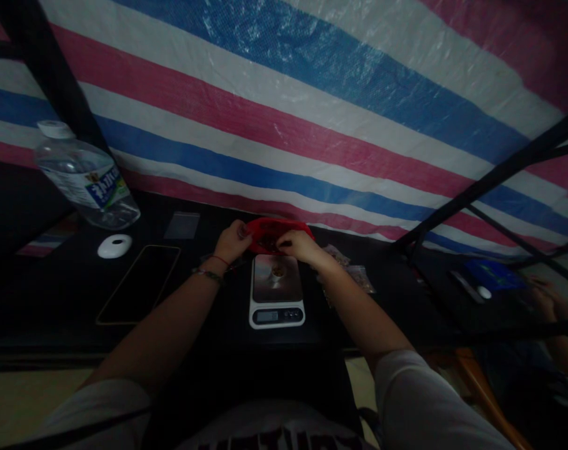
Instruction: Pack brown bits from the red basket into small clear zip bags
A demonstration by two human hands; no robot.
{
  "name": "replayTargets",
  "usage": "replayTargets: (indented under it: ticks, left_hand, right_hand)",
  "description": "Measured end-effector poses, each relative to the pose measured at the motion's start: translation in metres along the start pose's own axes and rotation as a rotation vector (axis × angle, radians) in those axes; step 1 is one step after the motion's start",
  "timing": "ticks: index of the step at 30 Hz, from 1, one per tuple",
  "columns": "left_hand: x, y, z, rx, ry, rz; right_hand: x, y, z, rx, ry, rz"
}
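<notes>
A red plastic bag (284,225), its mouth open, lies against the striped sheet with small dark pieces inside. My left hand (233,240) is closed on the bag's left edge. Over the opening, my right hand (298,245) has its fingertips pressed together among the pieces; what they hold is hidden. Just in front of the bag stands a white kitchen scale (277,315) with a steel plate. A small clear container (277,273) with brownish bits rests on that plate. The scale's display is too dim to read.
Small filled clear bags (361,279) lie right of the scale. Leftward are a phone (138,284), a white mouse-shaped object (114,246), a flat clear bag (182,225) and a large plastic bottle (89,181). Black frame bars (480,178) slant at right, near another person's hand (548,300).
</notes>
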State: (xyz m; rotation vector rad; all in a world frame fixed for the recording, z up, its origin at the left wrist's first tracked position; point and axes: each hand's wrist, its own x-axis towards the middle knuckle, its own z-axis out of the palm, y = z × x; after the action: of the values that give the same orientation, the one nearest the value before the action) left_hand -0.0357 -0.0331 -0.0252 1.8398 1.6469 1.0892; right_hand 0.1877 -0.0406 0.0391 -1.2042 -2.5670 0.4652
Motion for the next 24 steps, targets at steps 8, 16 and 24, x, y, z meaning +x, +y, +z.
replayTargets:
  ticks: [8, 16, 24]
  left_hand:
    - [0.003, -0.003, 0.003, -0.002, 0.001, -0.005]
    - [0.002, -0.004, 0.003, -0.008, 0.004, -0.001]
    - [0.003, -0.004, 0.004, 0.013, 0.016, -0.003]
  right_hand:
    - [-0.045, -0.051, -0.006, 0.028, -0.038, -0.156]
    - [-0.044, -0.049, -0.001, 0.006, -0.047, -0.169]
    - [-0.052, -0.041, -0.003, 0.101, 0.180, -0.134]
